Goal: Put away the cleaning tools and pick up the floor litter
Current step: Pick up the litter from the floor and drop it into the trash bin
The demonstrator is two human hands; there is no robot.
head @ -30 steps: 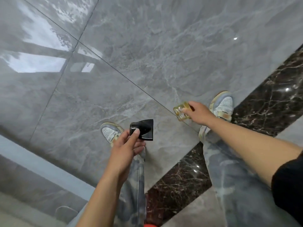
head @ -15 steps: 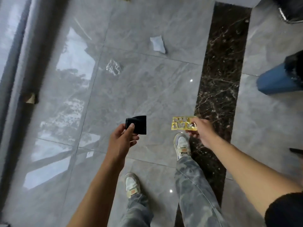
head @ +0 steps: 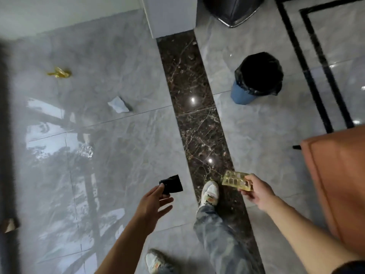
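My left hand (head: pixel 153 202) pinches a small black wrapper (head: pixel 172 183) by its corner, low in the middle of the view. My right hand (head: pixel 256 191) holds a gold plastic blister tray (head: pixel 236 180) by its right edge, above my front shoe. Litter lies on the grey tiles to the left: a gold wrapper (head: pixel 60 73) far back, a crumpled white tissue (head: pixel 118 104) nearer, and a clear plastic scrap (head: pixel 86 151) nearest. A blue bin with a black liner (head: pixel 256 77) stands open at the upper right.
A dark brown marble strip (head: pixel 197 115) runs through the floor from a white pillar (head: pixel 169 14). An orange-brown seat (head: pixel 339 182) fills the right edge. A black chrome-rimmed base (head: pixel 235 8) stands at the top. A small brown scrap (head: pixel 8 225) lies at the left edge.
The view has swung up and to the right, so the bin, the pillar and the orange seat now show. Both hands keep their hold on the wrapper and the tray.
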